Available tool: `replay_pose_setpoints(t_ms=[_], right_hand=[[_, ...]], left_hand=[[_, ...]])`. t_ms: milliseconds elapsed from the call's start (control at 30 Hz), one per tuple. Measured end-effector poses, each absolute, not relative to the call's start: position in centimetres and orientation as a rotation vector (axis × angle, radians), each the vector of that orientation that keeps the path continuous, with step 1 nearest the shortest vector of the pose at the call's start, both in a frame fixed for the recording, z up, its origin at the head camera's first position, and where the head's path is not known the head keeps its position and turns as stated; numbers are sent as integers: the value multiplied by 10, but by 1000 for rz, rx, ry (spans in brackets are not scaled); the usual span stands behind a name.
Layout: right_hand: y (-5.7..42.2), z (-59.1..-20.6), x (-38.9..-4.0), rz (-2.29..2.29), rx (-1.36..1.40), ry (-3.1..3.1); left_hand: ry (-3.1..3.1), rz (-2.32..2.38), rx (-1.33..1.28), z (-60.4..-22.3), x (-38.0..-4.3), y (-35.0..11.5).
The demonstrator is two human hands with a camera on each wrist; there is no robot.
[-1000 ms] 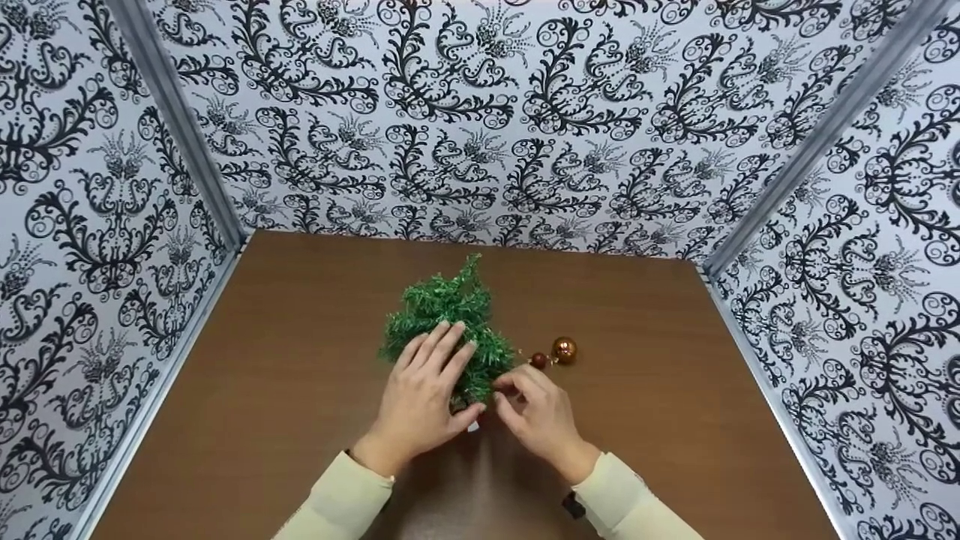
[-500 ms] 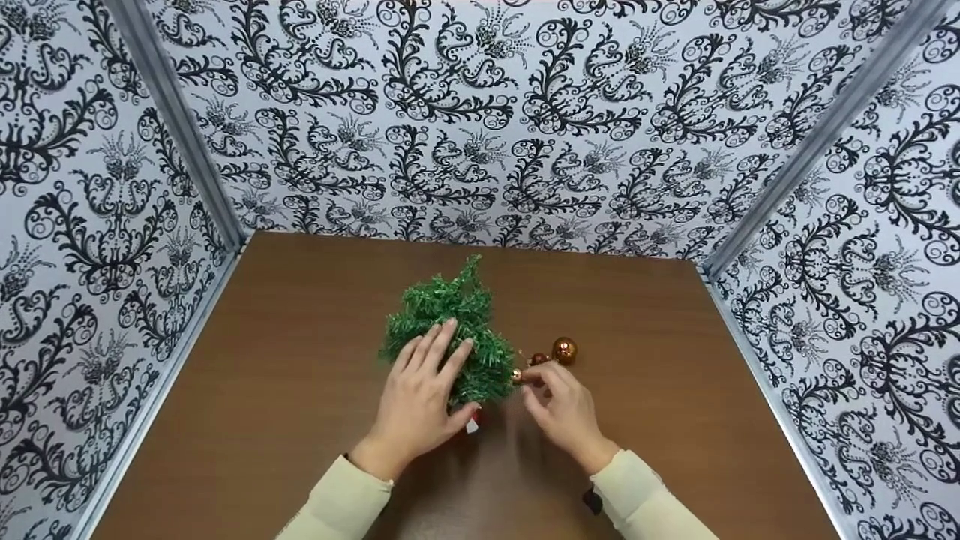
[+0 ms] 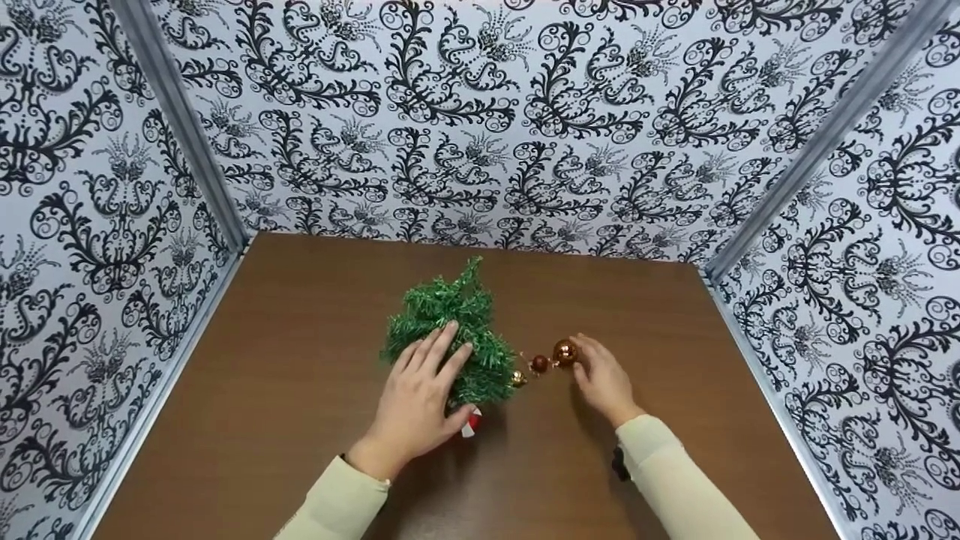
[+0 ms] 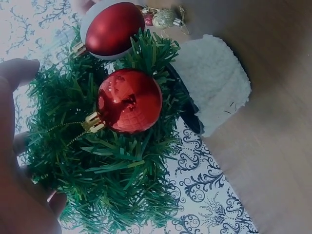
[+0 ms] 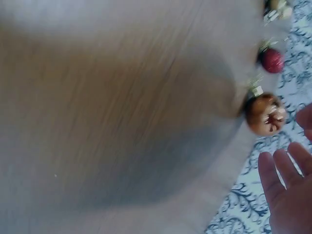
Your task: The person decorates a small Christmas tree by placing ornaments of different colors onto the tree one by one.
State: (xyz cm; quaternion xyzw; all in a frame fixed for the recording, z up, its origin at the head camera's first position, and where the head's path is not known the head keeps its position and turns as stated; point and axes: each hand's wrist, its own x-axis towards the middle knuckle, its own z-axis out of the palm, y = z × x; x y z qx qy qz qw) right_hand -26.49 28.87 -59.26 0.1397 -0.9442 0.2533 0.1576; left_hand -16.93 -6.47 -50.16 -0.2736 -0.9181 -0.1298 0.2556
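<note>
A small green artificial Christmas tree is under my left hand, whose fingers spread over its branches. In the left wrist view, a shiny red bauble and a red bauble with a pale edge hang on the tree above its white fluffy base. My right hand is beside a copper bauble; in the right wrist view its extended fingers are apart from that bauble. A small dark red bauble and a small gold bauble are between the copper one and the tree.
The brown wooden table has patterned black-and-white walls on its back and sides. Grey metal posts stand at the back corners.
My right hand has moved right, from the tree's lower right edge to the copper bauble. The small gold bauble that was at its fingertips stays by the tree. My left hand has hardly moved.
</note>
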Motion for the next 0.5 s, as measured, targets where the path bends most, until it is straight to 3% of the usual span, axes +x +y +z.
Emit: replay_pose_setpoints(t_ms=[500], right_hand=[[289,-607,-283,610,503,-2804]], left_hand=[[-2485,-415,-733,-499,-169,-65]])
